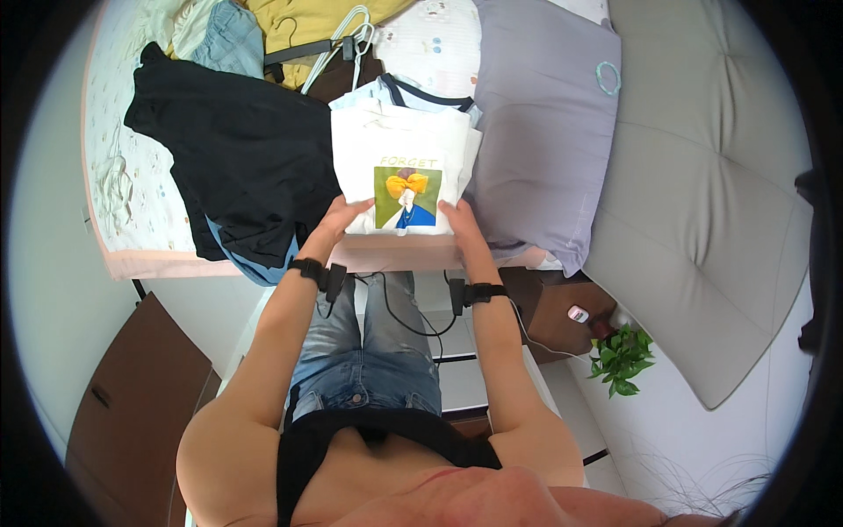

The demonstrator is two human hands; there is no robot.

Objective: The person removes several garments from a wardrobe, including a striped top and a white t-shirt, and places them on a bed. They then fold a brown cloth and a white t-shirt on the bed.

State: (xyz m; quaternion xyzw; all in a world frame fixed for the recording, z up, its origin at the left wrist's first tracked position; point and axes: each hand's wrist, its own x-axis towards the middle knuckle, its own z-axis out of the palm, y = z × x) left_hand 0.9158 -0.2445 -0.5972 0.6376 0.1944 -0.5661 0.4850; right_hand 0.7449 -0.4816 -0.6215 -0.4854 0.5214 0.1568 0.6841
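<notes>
A folded white T-shirt (402, 138) with a printed picture and lettering lies at the near edge of the bed, print side up. My left hand (344, 214) grips its lower left corner, thumb on top and fingers underneath. At the lower right corner my right hand (459, 221) holds it the same way. Beneath and beyond it shows a pale blue garment (421, 97) with a dark neckline trim. To the left a black garment (244, 132) is spread out, partly over a blue denim piece (263, 267).
White hangers (339, 49) and a black clip hanger (299, 51) lie on yellow cloth (316, 16) at the back. A purple pillow (543, 132) bearing a pale green ring (608, 78) is on the right, against a grey padded headboard (705, 165). A potted plant (622, 362) stands beside the brown nightstand (553, 303).
</notes>
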